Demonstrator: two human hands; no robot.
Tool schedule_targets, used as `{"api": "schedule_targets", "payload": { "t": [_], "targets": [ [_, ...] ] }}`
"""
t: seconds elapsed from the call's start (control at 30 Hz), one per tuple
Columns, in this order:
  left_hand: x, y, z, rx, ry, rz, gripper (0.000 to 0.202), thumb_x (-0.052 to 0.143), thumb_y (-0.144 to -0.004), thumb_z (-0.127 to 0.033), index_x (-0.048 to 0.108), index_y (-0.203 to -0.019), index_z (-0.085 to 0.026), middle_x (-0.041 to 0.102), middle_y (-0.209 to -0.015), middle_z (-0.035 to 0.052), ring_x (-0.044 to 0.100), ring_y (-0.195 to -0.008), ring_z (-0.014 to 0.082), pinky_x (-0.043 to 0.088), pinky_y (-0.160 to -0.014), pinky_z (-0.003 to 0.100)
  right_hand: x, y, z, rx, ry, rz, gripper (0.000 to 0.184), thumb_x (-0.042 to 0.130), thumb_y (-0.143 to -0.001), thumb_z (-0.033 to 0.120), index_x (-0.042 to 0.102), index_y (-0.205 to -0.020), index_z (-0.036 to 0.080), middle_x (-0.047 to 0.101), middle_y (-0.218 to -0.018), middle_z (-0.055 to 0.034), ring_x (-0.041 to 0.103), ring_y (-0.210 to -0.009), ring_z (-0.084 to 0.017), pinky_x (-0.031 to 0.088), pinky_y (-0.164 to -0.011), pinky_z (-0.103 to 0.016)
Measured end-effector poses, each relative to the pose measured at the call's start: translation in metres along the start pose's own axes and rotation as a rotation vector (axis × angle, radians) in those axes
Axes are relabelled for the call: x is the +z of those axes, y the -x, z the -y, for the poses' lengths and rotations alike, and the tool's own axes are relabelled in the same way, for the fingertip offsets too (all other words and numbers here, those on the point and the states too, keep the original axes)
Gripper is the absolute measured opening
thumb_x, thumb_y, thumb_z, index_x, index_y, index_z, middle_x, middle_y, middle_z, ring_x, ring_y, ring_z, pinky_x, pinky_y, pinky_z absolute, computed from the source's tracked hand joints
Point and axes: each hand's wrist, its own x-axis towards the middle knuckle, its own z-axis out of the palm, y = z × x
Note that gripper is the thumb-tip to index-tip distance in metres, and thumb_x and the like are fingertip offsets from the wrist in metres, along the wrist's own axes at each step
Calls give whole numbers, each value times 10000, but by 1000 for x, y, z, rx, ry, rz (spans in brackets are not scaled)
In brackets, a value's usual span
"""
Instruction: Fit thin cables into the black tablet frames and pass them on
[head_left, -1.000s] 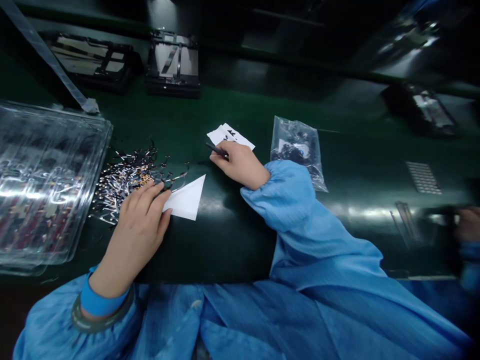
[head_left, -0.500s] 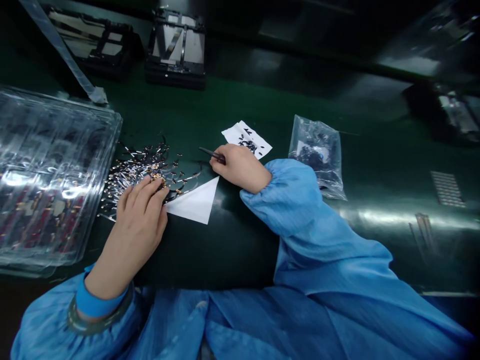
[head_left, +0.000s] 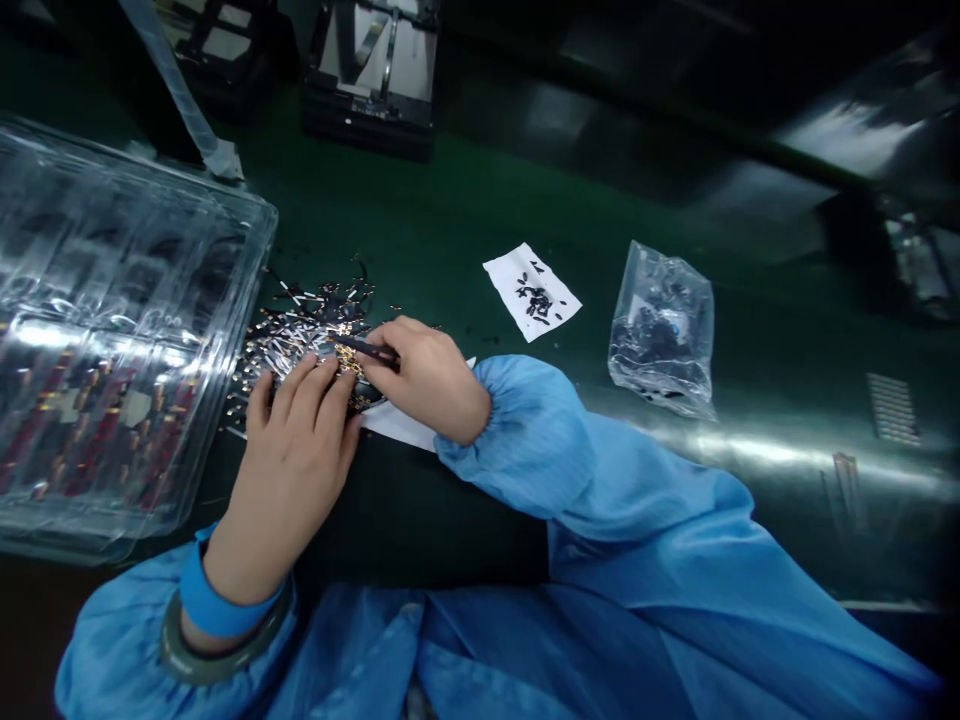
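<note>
My left hand [head_left: 304, 430] lies palm down with fingers spread, its fingertips on the near side of a pile of small metallic strip-like parts [head_left: 289, 345]. In my right hand [head_left: 427, 375] is a pair of dark tweezers [head_left: 367, 347], pinched between thumb and fingers. Their tip points left, over the gold-coloured parts just beyond my left fingertips. A white sheet [head_left: 401, 424] lies under the near right edge of the pile, partly covered by my right hand and sleeve. Whether the tweezers hold a part is too small to tell.
Clear plastic trays [head_left: 142, 350] stand stacked at the left. A small white paper [head_left: 510, 270] with black pieces lies beyond my right hand, and a clear bag [head_left: 664, 325] sits right of it. Dark fixtures [head_left: 375, 120] stand at the back; a small grid strip [head_left: 892, 408] lies far right.
My right hand has moved left with the tweezers, from beside the small white paper to the pile. My left hand stays at the pile. The view has shifted somewhat.
</note>
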Motion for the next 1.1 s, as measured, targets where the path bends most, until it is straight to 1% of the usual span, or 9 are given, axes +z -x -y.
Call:
{"api": "schedule_targets", "payload": {
  "t": [0.13,0.3,0.4,0.5,0.63,0.7,0.8,0.97,1.1],
  "targets": [
    [-2,0,-2,5,3,-1,371,469,-954,-206,521,-1293,-65,581,-1336,210,502,-1297,369,353,-1077,581,5,2,5,74,31,-5,166,534,-878,240,675,-948,187,663,-945,-46,594,-875,-181,414,-740,-278],
    [-1,1,-2,6,20,3,357,463,-956,-196,536,-1278,-63,582,-1339,207,504,-1293,373,354,-1075,585,8,4,8,99,74,-25,171,523,-873,221,671,-941,170,675,-966,-57,606,-886,-188,423,-743,-286],
    [-2,2,-2,7,31,-5,353,463,-956,-195,546,-1273,-65,594,-1327,203,511,-1287,370,362,-1069,583,8,7,8,74,96,-26,188,508,-879,211,673,-961,173,677,-981,-62,610,-890,-188,433,-747,-286],
    [-3,3,-2,5,32,-2,339,455,-958,-194,560,-1254,-66,605,-1310,202,509,-1290,370,367,-1062,584,7,14,9,25,139,-10,233,495,-887,213,674,-1030,174,671,-1017,-76,620,-904,-198,452,-742,-292],
    [-4,3,-2,16,34,6,275,457,-957,-181,598,-1172,-87,606,-1315,190,509,-1289,368,379,-1049,579,9,26,11,-47,273,-2,308,437,-917,221,667,-1112,153,662,-1011,-104,627,-881,-211,463,-685,-298],
    [-4,3,-2,31,36,2,306,462,-951,-164,573,-1226,-90,601,-1324,185,512,-1285,365,379,-1046,579,11,32,13,-85,339,-8,344,415,-928,206,651,-1169,141,664,-980,-110,627,-865,-208,461,-657,-293],
    [-4,3,-1,47,36,8,383,476,-937,-143,519,-1314,-92,587,-1342,187,496,-1296,371,369,-1049,585,16,37,16,-131,418,-27,391,389,-950,182,609,-1265,111,673,-958,-122,634,-865,-204,468,-658,-292],
    [-4,4,-1,42,44,14,397,471,-935,-141,519,-1326,-93,582,-1339,201,483,-1306,382,355,-1054,588,21,40,22,-103,491,-32,408,346,-988,183,605,-1286,80,690,-921,-131,655,-799,-203,449,-575,-302],
    [-3,6,1,40,67,27,445,461,-936,-143,481,-1379,-115,567,-1364,190,478,-1309,383,349,-1061,599,20,39,28,-89,490,0,403,351,-988,177,590,-1295,74,692,-933,-142,660,-808,-205,463,-583,-304]
  ]
}}
